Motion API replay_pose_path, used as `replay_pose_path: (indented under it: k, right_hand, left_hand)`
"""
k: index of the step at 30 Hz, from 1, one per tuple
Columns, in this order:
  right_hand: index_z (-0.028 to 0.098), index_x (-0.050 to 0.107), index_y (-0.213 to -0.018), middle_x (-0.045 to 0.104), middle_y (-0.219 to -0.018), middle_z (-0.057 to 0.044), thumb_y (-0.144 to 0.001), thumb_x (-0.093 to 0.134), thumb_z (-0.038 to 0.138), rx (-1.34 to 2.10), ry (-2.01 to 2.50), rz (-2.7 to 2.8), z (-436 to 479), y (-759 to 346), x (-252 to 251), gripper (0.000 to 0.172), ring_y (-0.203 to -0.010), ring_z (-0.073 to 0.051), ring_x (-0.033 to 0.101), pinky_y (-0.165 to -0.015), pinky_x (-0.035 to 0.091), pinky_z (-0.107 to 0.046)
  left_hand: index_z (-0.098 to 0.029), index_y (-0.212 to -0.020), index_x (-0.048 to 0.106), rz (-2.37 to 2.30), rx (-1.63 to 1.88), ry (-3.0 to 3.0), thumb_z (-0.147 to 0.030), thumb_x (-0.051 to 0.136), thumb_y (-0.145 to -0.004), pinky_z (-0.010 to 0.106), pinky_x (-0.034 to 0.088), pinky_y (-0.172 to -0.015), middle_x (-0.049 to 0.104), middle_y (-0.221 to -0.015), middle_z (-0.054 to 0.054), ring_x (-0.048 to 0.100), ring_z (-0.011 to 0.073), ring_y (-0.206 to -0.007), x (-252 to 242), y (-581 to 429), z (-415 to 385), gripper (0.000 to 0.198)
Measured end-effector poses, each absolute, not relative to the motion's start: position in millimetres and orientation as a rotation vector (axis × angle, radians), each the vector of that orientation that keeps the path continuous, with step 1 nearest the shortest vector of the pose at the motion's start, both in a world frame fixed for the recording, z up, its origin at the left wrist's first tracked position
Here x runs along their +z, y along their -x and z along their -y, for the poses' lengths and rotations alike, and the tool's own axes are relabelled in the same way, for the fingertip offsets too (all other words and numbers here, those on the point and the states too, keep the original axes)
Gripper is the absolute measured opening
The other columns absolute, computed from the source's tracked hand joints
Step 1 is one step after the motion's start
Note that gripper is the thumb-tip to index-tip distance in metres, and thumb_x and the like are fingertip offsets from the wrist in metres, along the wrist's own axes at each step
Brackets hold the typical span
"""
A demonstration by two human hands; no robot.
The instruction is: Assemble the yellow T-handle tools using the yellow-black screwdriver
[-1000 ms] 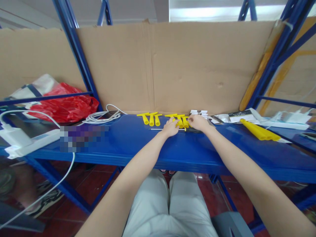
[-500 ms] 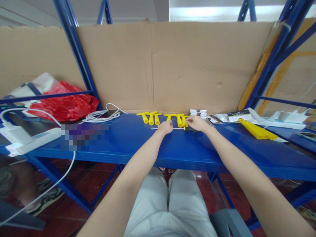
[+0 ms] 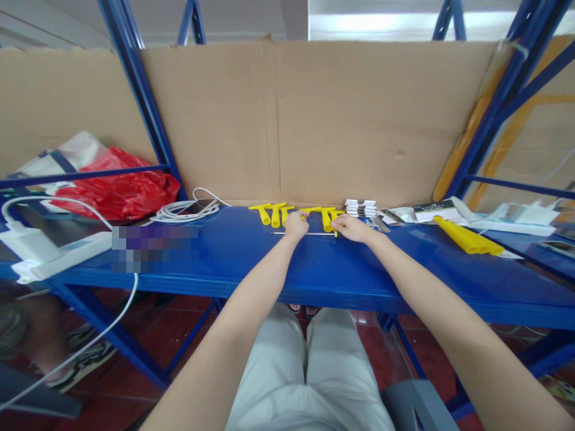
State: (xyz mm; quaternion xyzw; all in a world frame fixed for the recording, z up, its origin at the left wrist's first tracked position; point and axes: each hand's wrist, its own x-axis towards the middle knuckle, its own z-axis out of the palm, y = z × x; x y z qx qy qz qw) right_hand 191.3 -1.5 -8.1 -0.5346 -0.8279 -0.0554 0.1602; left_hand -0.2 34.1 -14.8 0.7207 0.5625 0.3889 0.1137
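Observation:
My left hand [image 3: 297,224] is closed round a yellow T-shaped scraper [image 3: 313,209], whose handle it mostly hides. My right hand [image 3: 353,228] has its fingers bent together at the rightmost yellow scraper of the row; what lies between the fingertips is hidden. Just left of those fingertips, another yellow scraper [image 3: 326,220] lies with its handle toward me. Several more yellow scrapers [image 3: 275,216] are lined up left of my left hand. A thin metal rod [image 3: 317,233] with a yellow end lies across the shelf in front of the row.
White small boxes [image 3: 360,206] are stacked behind my right hand. Nested yellow handles [image 3: 469,236] lie on the blue shelf [image 3: 251,257] at the right. At the left are a coiled white cable [image 3: 184,211], a red plastic bag [image 3: 119,185] and a power strip [image 3: 67,257]. Cardboard [image 3: 341,126] stands behind.
My left hand has shifted slightly left. My right hand has moved a little left and down, and a flat grey strip beside it shows more.

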Motion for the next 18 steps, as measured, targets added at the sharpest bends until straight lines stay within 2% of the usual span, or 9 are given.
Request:
replay_pose_path:
  k: [6, 10, 18]
  right_hand:
    - [0.016, 0.072, -0.107, 0.07, -0.113, -0.011, -0.097, 0.041, 0.025, -0.131, 1.661, 2.285, 4.4, -180.9, -8.1, 0.034, -0.108, -0.021, 0.063, -0.094, 0.045, -0.03]
    - [0.019, 0.072, -0.108, 0.07, -0.114, -0.01, -0.095, 0.043, 0.022, -0.104, 1.704, 2.236, 4.5, -179.8, -9.5, 0.032, -0.107, -0.022, 0.065, -0.093, 0.047, -0.031]
    - [0.016, 0.071, -0.11, 0.069, -0.116, -0.011, -0.089, 0.049, 0.015, -0.127, 1.785, 2.099, 4.2, -170.4, -12.5, 0.03, -0.111, -0.023, 0.064, -0.097, 0.046, -0.032]
  left_hand:
    - [-0.016, -0.101, 0.075, -1.572, 1.358, -1.804, -0.007, 0.055, -0.081, 0.025, 0.049, -0.094, 0.073, -0.11, 0.009, 0.067, 0.0187, -0.107, -12.1, -1.1, -38.1, 0.03]
    - [-0.02, -0.098, 0.076, -1.467, 1.427, -1.707, -0.009, 0.056, -0.082, 0.026, 0.052, -0.091, 0.075, -0.106, 0.004, 0.069, 0.0164, -0.1, -13.9, -5.0, -42.1, 0.028]
    - [-0.016, -0.101, 0.075, -1.363, 1.439, -1.545, -0.007, 0.055, -0.08, 0.026, 0.055, -0.085, 0.076, -0.102, 0.006, 0.071, 0.0158, -0.089, -12.9, -9.4, -38.5, 0.031]
